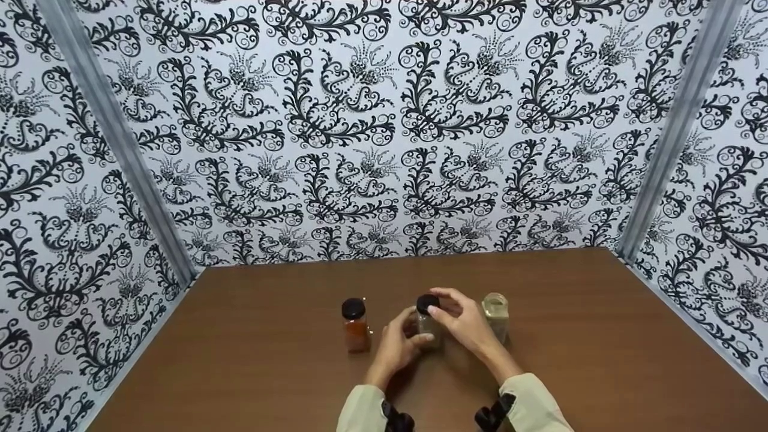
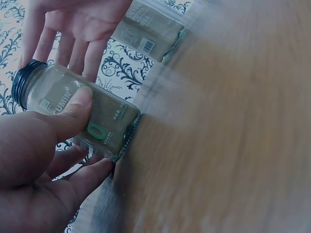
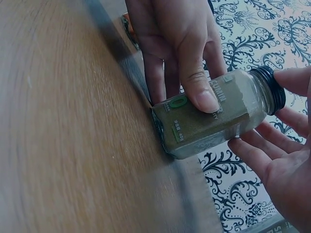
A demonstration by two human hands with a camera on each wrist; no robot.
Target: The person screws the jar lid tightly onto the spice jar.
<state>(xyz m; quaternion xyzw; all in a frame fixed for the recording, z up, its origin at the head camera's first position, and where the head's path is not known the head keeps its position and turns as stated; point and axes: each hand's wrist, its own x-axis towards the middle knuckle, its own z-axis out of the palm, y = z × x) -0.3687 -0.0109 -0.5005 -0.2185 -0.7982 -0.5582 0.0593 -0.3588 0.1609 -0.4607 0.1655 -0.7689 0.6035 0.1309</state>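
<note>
A clear spice jar labelled cumin (image 3: 228, 104), filled with greenish-brown powder, stands upright on the table between the two hands. Its body is gripped by my left hand (image 1: 397, 345), with the thumb across the label in both wrist views. My right hand (image 1: 468, 321) pinches the black screw lid (image 3: 269, 90) between thumb and fingers. The lid sits on the jar's neck; whether it is tight I cannot tell. Right of my right hand stands a second jar (image 1: 497, 307) of pale powder, its mouth showing no lid. That jar (image 2: 148, 29) is partly cut off in the left wrist view.
To the left stands a jar of orange-red spice (image 1: 356, 336) with a black lid. All three jars are on a brown wooden table (image 1: 270, 372). Patterned black-and-white walls (image 1: 360, 150) enclose its back and sides.
</note>
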